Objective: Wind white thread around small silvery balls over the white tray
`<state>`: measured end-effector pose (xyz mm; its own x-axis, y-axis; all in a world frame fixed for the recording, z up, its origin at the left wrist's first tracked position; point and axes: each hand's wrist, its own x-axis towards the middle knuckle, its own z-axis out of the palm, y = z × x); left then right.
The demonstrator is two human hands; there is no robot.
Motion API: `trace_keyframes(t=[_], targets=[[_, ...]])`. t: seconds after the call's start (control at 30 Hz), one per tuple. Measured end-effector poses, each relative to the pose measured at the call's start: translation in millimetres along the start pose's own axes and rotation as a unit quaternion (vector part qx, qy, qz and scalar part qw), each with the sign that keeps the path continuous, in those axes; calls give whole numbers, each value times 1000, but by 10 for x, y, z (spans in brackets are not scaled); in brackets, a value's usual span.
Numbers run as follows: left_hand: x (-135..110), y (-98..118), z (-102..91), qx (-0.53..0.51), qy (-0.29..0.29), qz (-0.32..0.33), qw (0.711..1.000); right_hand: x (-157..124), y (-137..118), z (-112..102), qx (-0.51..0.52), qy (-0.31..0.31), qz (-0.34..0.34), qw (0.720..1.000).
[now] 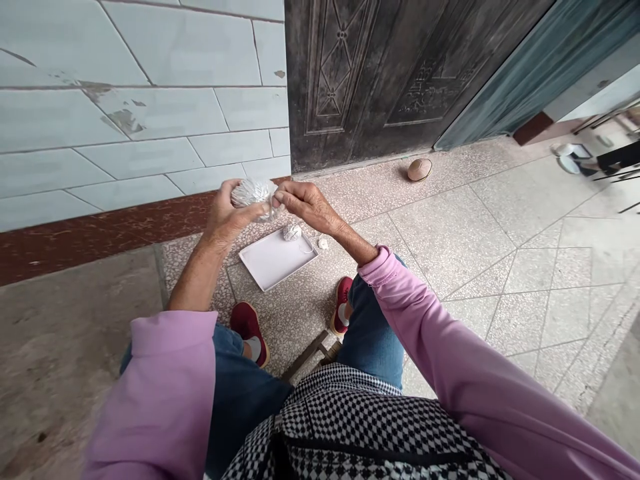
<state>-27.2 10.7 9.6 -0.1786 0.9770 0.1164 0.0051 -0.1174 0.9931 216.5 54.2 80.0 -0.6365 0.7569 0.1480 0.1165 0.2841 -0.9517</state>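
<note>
My left hand (pixel 227 212) is wrapped round a bundle of white, shiny strands (pixel 253 192), held up in front of me. At the bundle's right side, my right hand (pixel 306 200) pinches its edge between thumb and fingers; what exactly lies in that pinch is too small to make out. Below both hands a shallow white tray (pixel 275 260) rests on the floor. A small white ball of string (pixel 292 232) sits at the tray's back edge. Just right of the tray lies a little white piece (pixel 323 243), with a thin strand near it.
A tiled wall (pixel 165 113) and a dark carved door (pixel 360 80) stand ahead. A round tan object (pixel 419 170) lies on the speckled floor by the door. My red shoes (pixel 250 330) flank the tray, and part of a wooden stool (pixel 313 353) shows between my legs.
</note>
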Motion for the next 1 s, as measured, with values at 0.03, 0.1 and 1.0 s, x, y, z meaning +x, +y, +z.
trace_keyframes(t=[0.03, 0.1, 1.0], targets=[[-41, 47, 16, 34, 8, -40, 999, 7, -1, -28, -3, 12, -6, 1000], [-131, 164, 68, 60, -17, -84, 995, 21, 17, -73, -9, 32, -12, 999], [-44, 264, 413, -236, 8, -44, 971, 306, 681, -49, -38, 33, -15, 999]])
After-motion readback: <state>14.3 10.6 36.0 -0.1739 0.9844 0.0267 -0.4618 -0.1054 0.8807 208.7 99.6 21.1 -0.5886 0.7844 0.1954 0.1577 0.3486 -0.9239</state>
